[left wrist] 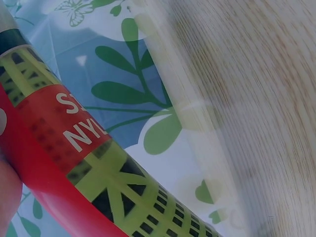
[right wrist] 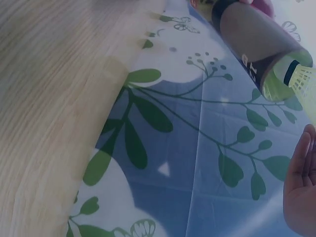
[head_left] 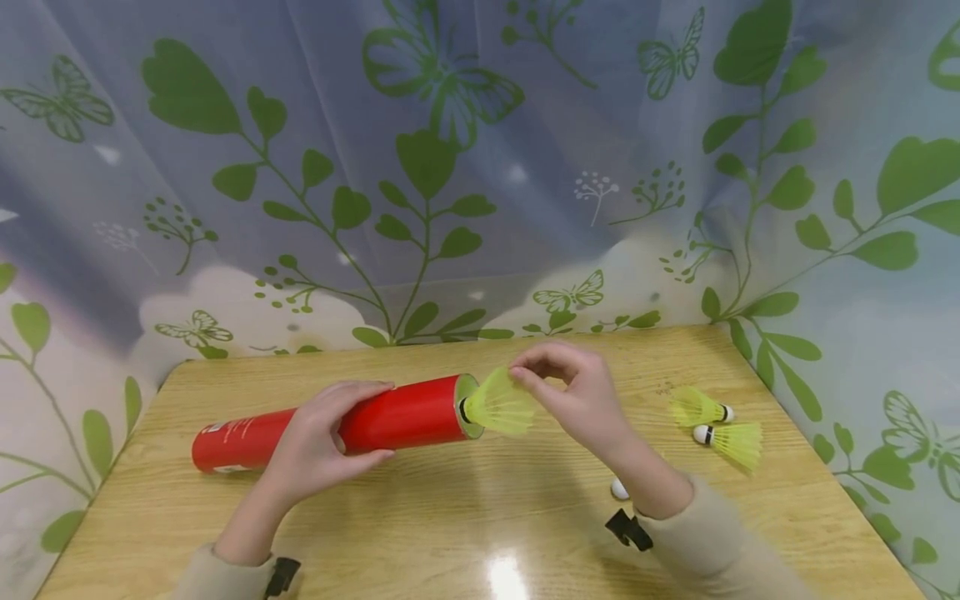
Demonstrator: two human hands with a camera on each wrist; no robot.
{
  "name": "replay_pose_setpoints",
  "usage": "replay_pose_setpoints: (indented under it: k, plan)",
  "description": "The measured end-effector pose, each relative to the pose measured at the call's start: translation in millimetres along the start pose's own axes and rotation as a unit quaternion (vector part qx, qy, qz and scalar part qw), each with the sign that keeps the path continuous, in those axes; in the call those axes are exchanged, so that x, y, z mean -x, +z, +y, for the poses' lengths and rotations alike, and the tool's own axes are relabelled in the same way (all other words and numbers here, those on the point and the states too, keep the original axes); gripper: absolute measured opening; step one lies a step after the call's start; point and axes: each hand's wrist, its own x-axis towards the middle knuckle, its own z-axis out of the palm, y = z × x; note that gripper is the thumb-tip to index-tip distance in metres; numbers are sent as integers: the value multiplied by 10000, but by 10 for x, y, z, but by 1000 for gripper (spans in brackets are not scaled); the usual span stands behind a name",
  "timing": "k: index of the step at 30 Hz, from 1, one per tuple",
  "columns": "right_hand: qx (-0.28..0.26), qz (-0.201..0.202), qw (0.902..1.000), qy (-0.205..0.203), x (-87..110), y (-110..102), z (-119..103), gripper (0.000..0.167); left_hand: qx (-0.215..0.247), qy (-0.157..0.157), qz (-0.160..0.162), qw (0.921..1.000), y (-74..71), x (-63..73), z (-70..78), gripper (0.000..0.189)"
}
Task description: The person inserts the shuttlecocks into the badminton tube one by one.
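Note:
A long red shuttlecock tube [head_left: 412, 412] lies slanted across the left of the table, its mouth facing right. Wrapped over its middle, my left hand [head_left: 322, 437] grips it, thumb on the near side. My right hand [head_left: 581, 400] pinches the skirt edge of a yellow shuttlecock [head_left: 502, 404] between thumb and fingers. The shuttlecock's base points into the mouth, with the skirt outside. In the right wrist view the dark band of this shuttlecock [right wrist: 303, 81] shows just at the tube's rim [right wrist: 279, 91]. White lettering and a yellow-green pattern mark the tube [left wrist: 74, 128] in the left wrist view.
Two more yellow shuttlecocks, one behind [head_left: 693, 407] and one nearer [head_left: 731, 439], lie at the right of the wooden table [head_left: 450, 533]. A white rounded tip [head_left: 619, 489] peeks out beside my right forearm. A leaf-patterned curtain [head_left: 480, 250] hangs behind the table.

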Motion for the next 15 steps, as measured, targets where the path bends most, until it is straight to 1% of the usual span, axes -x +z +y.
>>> replay_pose_setpoints:
  k: [4,8,12,15]
  plan:
    - [7,-124,9999,72,-4,73,-1,9,-3,5,1,10000,-4,-3,1,79]
    - [4,-224,9995,227,-5,127,-13,6,33,20,12,10000,-5,-2,0,79]
    - [29,-334,9987,397,-13,144,-24,5,25,77,10,10000,-3,0,0,78]
    - [155,-474,9977,465,-21,127,-26,6,15,141,0,9999,5,-2,1,79]
